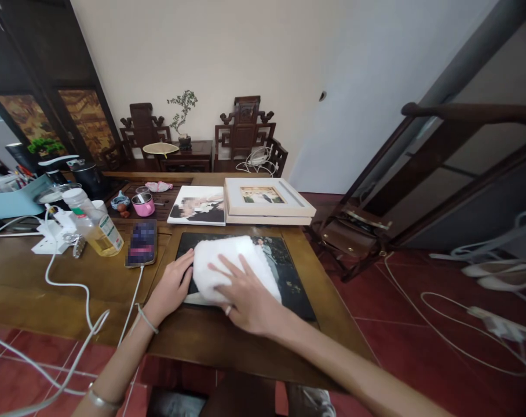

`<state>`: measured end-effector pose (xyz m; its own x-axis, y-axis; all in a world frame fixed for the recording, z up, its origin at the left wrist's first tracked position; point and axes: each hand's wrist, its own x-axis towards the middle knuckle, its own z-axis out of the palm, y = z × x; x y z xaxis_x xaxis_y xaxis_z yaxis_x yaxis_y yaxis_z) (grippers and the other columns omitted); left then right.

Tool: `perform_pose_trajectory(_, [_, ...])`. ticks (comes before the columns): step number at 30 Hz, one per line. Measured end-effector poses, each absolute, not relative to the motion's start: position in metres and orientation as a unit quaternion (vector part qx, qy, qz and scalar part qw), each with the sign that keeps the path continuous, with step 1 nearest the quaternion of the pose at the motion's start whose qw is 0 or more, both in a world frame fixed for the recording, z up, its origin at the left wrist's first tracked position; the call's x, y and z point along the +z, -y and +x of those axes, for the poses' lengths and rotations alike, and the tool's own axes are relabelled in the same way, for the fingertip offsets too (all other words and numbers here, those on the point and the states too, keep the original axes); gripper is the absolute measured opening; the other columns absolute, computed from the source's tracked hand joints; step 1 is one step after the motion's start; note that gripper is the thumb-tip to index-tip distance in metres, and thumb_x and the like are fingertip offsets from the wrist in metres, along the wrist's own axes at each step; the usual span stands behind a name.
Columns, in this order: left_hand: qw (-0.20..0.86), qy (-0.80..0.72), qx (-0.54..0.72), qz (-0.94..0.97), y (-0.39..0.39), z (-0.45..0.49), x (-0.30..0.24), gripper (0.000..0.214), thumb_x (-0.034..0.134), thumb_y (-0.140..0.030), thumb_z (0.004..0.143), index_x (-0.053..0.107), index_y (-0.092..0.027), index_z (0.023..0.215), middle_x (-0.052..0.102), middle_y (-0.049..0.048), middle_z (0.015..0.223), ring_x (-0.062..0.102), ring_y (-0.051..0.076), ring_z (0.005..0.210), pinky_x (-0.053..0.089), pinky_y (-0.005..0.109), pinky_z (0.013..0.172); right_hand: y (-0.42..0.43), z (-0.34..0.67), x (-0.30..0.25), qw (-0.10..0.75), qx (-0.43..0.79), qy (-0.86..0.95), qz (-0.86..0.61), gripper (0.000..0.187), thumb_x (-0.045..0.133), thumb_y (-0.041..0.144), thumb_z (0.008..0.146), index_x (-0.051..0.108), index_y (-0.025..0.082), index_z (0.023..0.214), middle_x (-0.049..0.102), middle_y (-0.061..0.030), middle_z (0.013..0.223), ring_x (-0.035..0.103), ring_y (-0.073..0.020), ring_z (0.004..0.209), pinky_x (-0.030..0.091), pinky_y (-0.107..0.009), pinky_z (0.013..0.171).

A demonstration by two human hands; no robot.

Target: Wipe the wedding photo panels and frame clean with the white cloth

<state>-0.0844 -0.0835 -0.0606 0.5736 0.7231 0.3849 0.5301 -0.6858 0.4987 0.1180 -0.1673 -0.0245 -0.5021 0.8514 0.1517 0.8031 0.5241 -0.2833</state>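
A folded white towel (228,260) lies on a dark photo print (295,286) near the front edge of the wooden table. Pressed flat on the towel is my right hand (241,292), fingers spread, with a ring on one finger. My left hand (174,286) rests at the photo's left edge, its fingers stretched out and touching the border beside the towel. Much of the photo's picture is hidden under the towel; a pale figure and dark foliage show on its right part.
Behind the photo lie another photo panel (197,205) and stacked pale frames (269,200). To the left are a phone (141,243) on a cable, a bottle of yellow liquid (102,234), a power strip (57,234) and a pink cup (143,204). A chair with a brown bag (350,237) stands right.
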Motion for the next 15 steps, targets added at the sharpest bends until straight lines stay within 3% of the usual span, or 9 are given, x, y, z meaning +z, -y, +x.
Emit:
perform_pose_trajectory(3, [0.157,-0.357,0.282,0.877,0.082,-0.085,-0.062,0.037,0.037,-0.022,0.094,0.054,-0.014,0.126,0.050,0.0112,0.136,0.042,0.022,0.130,0.035,0.044,0.108,0.194,0.121,-0.022,0.149,0.114,0.864,-0.467,0.029,0.050,0.021,0.080,0.064,0.024,0.106,0.044,-0.0048,0.141,0.018,-0.0295,0.139,0.008,-0.060,0.110])
perform_pose_trajectory(8, [0.146,-0.353,0.296,0.876,0.082,-0.084,-0.064,0.036,0.037,-0.021,0.093,0.056,-0.014,0.122,0.052,0.0117,0.134,0.044,0.022,0.128,0.036,0.044,0.107,0.183,0.166,-0.032,0.163,0.046,0.806,-0.568,0.031,0.038,0.028,0.092,0.066,0.016,0.099,0.053,-0.0159,0.131,0.032,-0.0255,0.134,0.018,-0.052,0.111])
perform_pose_trajectory(12, [0.151,-0.351,0.299,0.874,0.082,-0.084,-0.065,0.035,0.038,-0.021,0.092,0.057,-0.014,0.121,0.053,0.0114,0.134,0.045,0.022,0.128,0.036,0.044,0.107,0.148,0.182,-0.037,0.142,0.004,0.746,-0.650,0.034,0.036,0.028,0.093,0.064,0.013,0.104,0.058,-0.0182,0.124,0.028,-0.0303,0.135,0.021,-0.059,0.106])
perform_pose_trajectory(15, [0.169,-0.354,0.311,0.866,0.083,-0.084,-0.062,0.036,0.040,-0.024,0.093,0.055,-0.016,0.124,0.052,0.0102,0.134,0.044,0.022,0.128,0.035,0.043,0.108,0.131,0.163,-0.030,0.128,0.025,0.750,-0.649,0.033,0.039,0.027,0.092,0.062,0.015,0.113,0.054,-0.0157,0.131,0.025,-0.0350,0.135,0.020,-0.065,0.102])
